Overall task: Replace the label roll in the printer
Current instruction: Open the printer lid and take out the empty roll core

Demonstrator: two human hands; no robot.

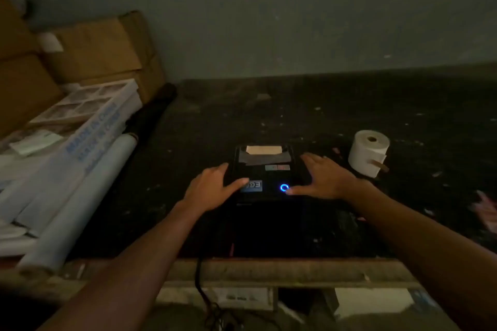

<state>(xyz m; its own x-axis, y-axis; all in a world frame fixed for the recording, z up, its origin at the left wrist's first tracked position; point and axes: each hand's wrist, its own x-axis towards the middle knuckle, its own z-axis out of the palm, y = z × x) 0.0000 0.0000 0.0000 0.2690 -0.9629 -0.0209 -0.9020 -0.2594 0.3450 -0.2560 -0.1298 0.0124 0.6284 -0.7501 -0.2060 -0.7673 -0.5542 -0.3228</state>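
**Head view: both hands on the printer, lid not yet lifted**

Head camera looks down on a dark, speckled table (336, 115) in dim light. Far left lie cardboard boxes (94, 51) and pale rolled sheets (80, 196), clear of the work. Next comes the left hand (212, 188), fingers spread and released, palm laid on the left side of the black printer (265, 177) with its thumb across the blue badge (254, 185); it clasps nothing. The printer sits mid-table, a strip of paper (263, 149) showing at its far slot and a blue ring light (284, 187) glowing on its near face, so it appears powered. A black cable (200, 277) drops from the table's near edge. The right hand (326, 180) mirrors the left, flat and unclenched on the printer's right side, thumb tip just beside the light. Further right, well apart from the printer, a white label roll (369, 152) stands on end with a loose tab hanging.

Judging by this, the opening step is in hand: the cover looks closed. The next move likely calls for finding the release catches at the sides and raising the lid evenly, while the printer stays put.
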